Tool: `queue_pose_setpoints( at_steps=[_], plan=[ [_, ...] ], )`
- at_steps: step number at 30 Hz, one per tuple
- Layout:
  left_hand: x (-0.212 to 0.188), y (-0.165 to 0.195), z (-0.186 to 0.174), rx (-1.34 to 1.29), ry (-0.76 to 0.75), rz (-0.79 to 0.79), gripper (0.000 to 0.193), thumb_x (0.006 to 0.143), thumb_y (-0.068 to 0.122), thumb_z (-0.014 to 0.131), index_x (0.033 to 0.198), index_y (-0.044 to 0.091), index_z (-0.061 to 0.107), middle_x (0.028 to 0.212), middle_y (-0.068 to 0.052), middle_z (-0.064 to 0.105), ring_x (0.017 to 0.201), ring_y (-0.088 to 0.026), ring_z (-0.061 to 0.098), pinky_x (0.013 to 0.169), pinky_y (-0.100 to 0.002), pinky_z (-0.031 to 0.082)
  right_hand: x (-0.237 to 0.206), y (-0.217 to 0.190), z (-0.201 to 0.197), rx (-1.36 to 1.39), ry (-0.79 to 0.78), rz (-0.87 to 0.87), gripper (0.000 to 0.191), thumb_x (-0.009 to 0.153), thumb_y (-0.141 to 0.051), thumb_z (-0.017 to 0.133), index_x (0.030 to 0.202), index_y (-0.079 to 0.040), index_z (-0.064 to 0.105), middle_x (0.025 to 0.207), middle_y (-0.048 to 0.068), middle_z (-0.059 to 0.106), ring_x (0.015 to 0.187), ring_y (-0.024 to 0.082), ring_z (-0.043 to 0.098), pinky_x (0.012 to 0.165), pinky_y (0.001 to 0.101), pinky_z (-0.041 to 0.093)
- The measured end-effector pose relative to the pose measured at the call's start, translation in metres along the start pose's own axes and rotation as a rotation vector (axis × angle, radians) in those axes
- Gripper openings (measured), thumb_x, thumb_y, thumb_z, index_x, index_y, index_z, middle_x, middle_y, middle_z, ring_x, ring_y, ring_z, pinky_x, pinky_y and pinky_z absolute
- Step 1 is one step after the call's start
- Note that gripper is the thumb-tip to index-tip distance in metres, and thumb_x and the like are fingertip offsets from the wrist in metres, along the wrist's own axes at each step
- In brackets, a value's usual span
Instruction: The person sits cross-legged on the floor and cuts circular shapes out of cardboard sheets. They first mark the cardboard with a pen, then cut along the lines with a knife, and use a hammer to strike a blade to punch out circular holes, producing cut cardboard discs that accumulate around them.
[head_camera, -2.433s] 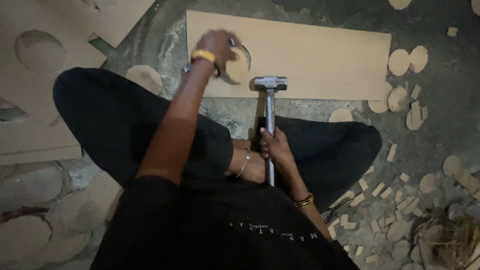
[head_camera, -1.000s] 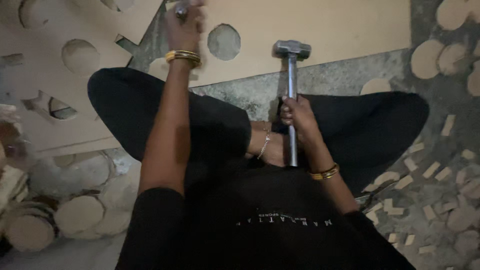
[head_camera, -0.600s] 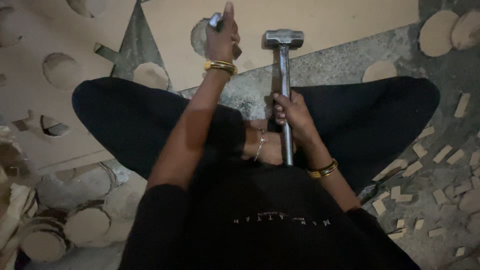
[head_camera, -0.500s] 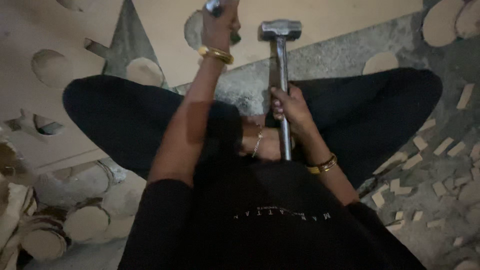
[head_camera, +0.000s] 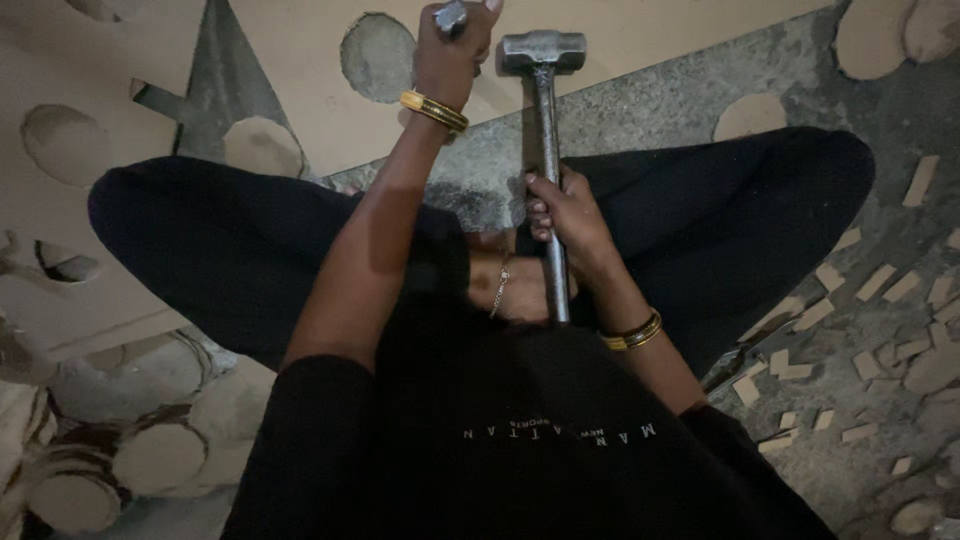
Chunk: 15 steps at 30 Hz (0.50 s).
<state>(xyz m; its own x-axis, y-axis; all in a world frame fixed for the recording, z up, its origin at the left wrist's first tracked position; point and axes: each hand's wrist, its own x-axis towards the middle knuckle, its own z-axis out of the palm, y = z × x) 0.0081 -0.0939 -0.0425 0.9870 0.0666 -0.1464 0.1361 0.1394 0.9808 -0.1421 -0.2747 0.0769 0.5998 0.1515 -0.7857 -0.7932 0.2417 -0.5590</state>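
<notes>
From the head camera I look down at a person sitting cross-legged on a rough concrete floor (head_camera: 660, 100), black trousers spread to either side. My left hand (head_camera: 452, 50) reaches forward with its fingers wrapped tight around a small metal punch (head_camera: 450, 15), whose grey end shows above the fist; it stands on the tan board (head_camera: 640, 30) that lies across the far edge of the floor. Just left of that fist the board has a round hole (head_camera: 378, 55) cut through it, showing concrete beneath. My right hand (head_camera: 562, 212) is clamped on the lower shaft of a steel hammer (head_camera: 545, 130), held nearly upright in the view, its blocky head (head_camera: 543, 50) lying over the near edge of the board, just right of the left fist. Gold bangles sit on both wrists. Cut round discs (head_camera: 262, 145) lie beside the board's near-left corner, and small wood offcuts (head_camera: 880, 285) are scattered on the floor at the right.
</notes>
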Motion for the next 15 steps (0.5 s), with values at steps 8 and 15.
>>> queue_pose_setpoints(
  at_steps=[8,15],
  plan=[
    [-0.006,-0.005,0.013,0.021,0.042,0.076,0.043,0.095,0.037,0.085,0.102,0.005,0.058,0.077,0.001,0.064,0.068,-0.008,0.057,0.059,-0.029,0.048,0.004,0.004,-0.007,0.036,-0.082,-0.051,0.012,0.102,-0.017,0.061,0.102,-0.009,0.053,0.067,-0.006,0.044,0.052,0.003,0.041,0.044,0.0209,0.037],
    [-0.015,-0.007,0.02,0.161,0.024,0.36,0.038,0.096,0.034,0.082,0.085,0.001,0.065,0.068,-0.002,0.059,0.063,-0.009,0.053,0.056,-0.03,0.043,0.019,0.01,-0.03,0.224,-0.272,0.013,0.024,0.108,-0.022,0.064,0.092,-0.011,0.05,0.062,-0.007,0.041,0.048,0.002,0.036,0.041,0.0193,0.03]
  ],
)
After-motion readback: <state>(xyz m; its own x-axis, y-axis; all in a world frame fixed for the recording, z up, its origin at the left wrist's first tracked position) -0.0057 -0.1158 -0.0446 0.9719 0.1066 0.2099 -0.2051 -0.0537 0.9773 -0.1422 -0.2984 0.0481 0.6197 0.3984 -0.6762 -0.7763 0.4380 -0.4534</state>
